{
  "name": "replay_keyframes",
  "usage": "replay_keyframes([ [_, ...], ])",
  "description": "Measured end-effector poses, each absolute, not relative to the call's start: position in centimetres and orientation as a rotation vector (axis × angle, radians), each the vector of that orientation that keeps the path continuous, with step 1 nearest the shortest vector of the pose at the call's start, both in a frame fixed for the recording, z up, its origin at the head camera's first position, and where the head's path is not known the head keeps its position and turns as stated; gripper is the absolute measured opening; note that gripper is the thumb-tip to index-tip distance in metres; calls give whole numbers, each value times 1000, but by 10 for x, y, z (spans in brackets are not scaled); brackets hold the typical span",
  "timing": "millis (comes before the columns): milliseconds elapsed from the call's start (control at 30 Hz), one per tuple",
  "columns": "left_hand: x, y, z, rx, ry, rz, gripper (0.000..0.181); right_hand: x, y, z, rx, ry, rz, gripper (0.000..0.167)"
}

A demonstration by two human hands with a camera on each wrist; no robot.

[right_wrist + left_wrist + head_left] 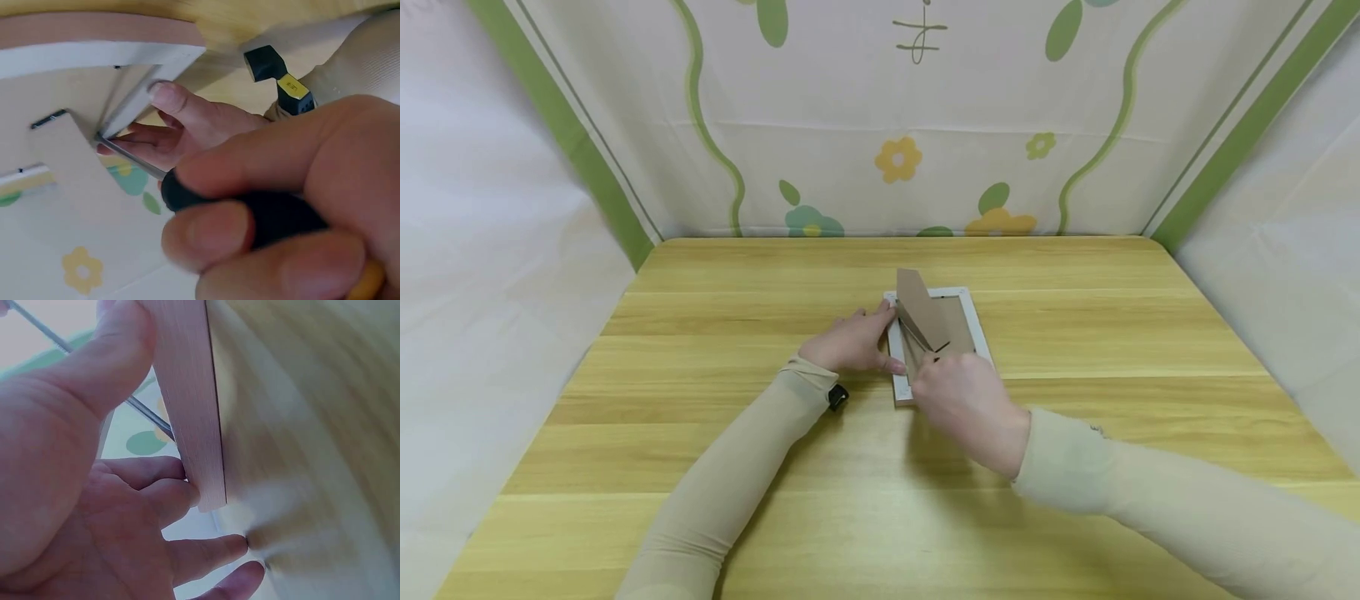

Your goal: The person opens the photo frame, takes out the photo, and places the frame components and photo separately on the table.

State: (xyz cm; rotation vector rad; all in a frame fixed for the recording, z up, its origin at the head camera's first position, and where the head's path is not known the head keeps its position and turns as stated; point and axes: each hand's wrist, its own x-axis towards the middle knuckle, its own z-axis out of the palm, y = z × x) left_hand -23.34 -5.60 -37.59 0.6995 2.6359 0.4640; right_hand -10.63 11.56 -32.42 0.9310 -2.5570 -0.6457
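While frame (976, 329) holds backing (955, 321), hand (966, 404) gripping screwdriver (275, 215)

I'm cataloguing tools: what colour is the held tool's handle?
The handle is black, orange toward its end; clearest in the right wrist view.

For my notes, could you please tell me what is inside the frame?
Inside the frame is a brown backing, its stand raised; the tip of the screwdriver is by the inner edge. Whatever lies beneath the backing is covered from view.

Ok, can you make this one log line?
left hand: touches white rectangular picture frame | right hand: grips black-handled metal screwdriver | brown cardboard flap: raised
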Motion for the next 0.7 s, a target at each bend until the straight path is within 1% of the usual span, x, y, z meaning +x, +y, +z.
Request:
replay_keyframes([
  [100,-233,-57,-376,705,2627,466,106,-106,122,-322,824,-2806,-435,18],
  [167,-233,-58,-375,708,2620,476,105,-107,130,-321,727,-2965,-246,16],
  [233,-233,-58,-375,710,2615,482,105,-108,141,-321,642,-3065,-7,18],
  [267,-233,-57,-374,710,2615,486,105,-109,148,-321,622,-3092,111,15],
  [367,-233,-57,-374,707,2614,490,105,-112,165,-323,592,-3087,439,27],
  [400,-233,-57,-374,705,2613,491,105,-113,169,-324,594,-3075,496,28],
  [467,-234,-57,-374,704,2612,493,106,-113,175,-323,598,-3060,554,17],
  [500,-234,-58,-375,705,2610,492,106,-113,177,-323,598,-3050,562,15],
  [533,-234,-58,-375,708,2611,486,106,-113,178,-322,604,-3041,554,18],
  [633,-234,-58,-377,712,2610,474,106,-114,177,-316,638,-3026,481,39],
  [700,-234,-58,-377,716,2610,465,106,-117,174,-309,662,-3038,425,42],
])
